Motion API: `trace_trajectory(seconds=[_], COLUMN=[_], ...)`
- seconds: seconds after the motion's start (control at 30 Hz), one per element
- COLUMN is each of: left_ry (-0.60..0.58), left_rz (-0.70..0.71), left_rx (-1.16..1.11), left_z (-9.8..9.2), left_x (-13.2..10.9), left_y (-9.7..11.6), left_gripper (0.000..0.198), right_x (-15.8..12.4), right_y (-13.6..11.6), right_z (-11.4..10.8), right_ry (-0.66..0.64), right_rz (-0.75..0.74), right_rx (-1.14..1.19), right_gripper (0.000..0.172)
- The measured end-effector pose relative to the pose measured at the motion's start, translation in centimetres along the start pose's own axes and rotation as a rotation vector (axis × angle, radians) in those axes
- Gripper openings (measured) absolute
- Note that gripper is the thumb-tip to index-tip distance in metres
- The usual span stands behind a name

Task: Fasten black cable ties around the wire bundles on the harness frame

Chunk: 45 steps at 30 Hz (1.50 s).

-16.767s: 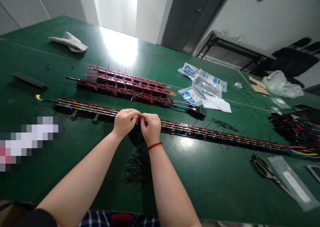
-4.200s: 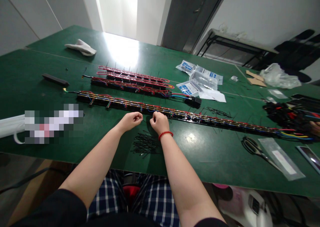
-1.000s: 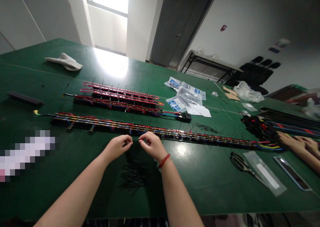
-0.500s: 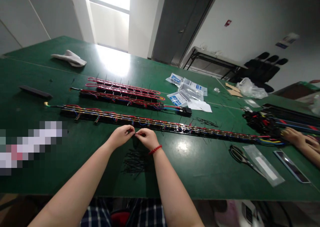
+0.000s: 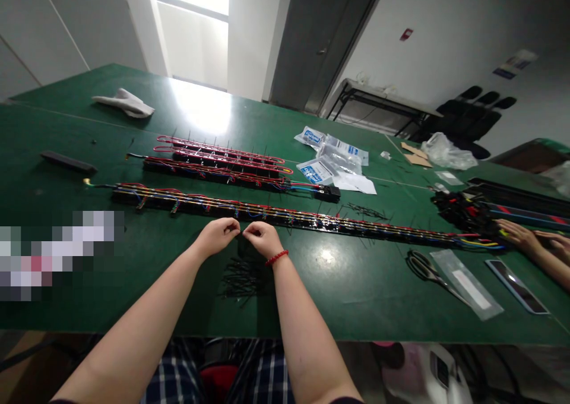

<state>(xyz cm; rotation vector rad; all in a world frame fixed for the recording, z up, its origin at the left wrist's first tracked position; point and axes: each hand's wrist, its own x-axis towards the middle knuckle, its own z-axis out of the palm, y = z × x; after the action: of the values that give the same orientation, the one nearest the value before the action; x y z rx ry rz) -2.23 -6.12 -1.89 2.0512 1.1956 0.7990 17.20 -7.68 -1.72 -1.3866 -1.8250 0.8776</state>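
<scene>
Well, our left hand [image 5: 217,236] and right hand [image 5: 262,239] pinch something too fine to make out beside the wired black rail [image 5: 285,221]; cable ties [image 5: 342,218] line it, a loose heap [image 5: 244,279] remains on the table [image 5: 356,297].

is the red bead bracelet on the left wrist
No, the red bead bracelet sits on the wrist of the right hand, and the left wrist shows bare.

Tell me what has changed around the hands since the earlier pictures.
The left hand and right hand have drawn back off the wired strip and come together in front of it, fingers almost meeting. A co-worker's hands have come in at the right. The strip and black cable ties stayed.
</scene>
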Motion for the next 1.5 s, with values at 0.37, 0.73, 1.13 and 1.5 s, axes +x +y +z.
trace_trajectory(seconds=[0.37,0.73,1.13,1.5], left_ry=[0.069,0.093,0.095,0.077], left_rz=[-0.058,-0.078,-0.071,-0.087], left_rx=[-0.091,-0.192,-0.205,-0.194], left_z=[-0.06,-0.12,-0.44,-0.56], left_x=[0.04,0.06,-0.06,-0.07], left_y=[-0.15,-0.27,0.09,0.12], left_gripper=[0.016,0.018,0.019,0.018], right_x=[-0.26,-0.07,-0.11,-0.1], right_y=[-0.28,-0.12,-0.27,-0.19], right_z=[-0.23,-0.32,-0.23,-0.23], right_ry=[0.021,0.018,0.016,0.003], right_rz=[-0.002,-0.033,0.004,-0.02], right_rx=[0.019,-0.029,0.0,-0.003], right_gripper=[0.013,0.015,0.018,0.017])
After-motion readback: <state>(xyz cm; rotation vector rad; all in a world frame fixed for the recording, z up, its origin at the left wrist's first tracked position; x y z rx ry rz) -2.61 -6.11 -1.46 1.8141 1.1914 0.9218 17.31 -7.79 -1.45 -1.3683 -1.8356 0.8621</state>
